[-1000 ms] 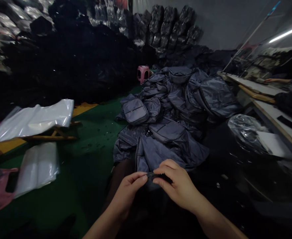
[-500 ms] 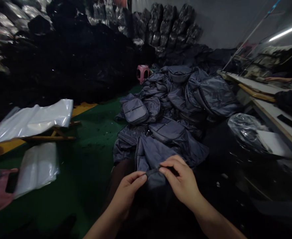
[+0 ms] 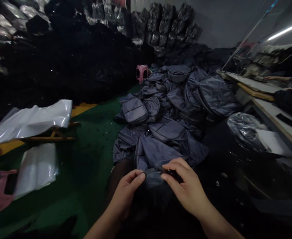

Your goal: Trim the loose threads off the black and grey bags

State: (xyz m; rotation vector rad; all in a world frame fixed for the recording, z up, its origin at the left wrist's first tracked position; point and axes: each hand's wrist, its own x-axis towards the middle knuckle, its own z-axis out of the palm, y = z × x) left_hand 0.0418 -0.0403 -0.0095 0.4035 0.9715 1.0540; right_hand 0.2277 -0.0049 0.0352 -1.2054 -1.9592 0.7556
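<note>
Dark grey fabric [image 3: 153, 179] is stretched between my two hands at the lower middle. My left hand [image 3: 130, 187] pinches its left edge between thumb and fingertips. On the other side, my right hand [image 3: 183, 182] has thumb and index finger closed at the fabric's right edge, and a small dark object shows inside the curled fingers, too dim to make out. Just beyond my hands, a grey-blue cloth piece [image 3: 158, 151] lies at the near end of a heap of grey bags [image 3: 165, 129]. What lies below my hands is lost in darkness.
Clear plastic sheets [image 3: 43, 116] cover a low wooden stand at left, with more plastic [image 3: 37, 166] on the green floor. Pink stools [image 3: 142, 73] stand beyond and at lower left. A worktable [image 3: 287, 116] runs along the right, a person's forearm [image 3: 277, 78] over it.
My right hand has shifted slightly right and down, widening the gap between my hands. The fabric between them is spread wider, and the dark object inside my right fingers now shows.
</note>
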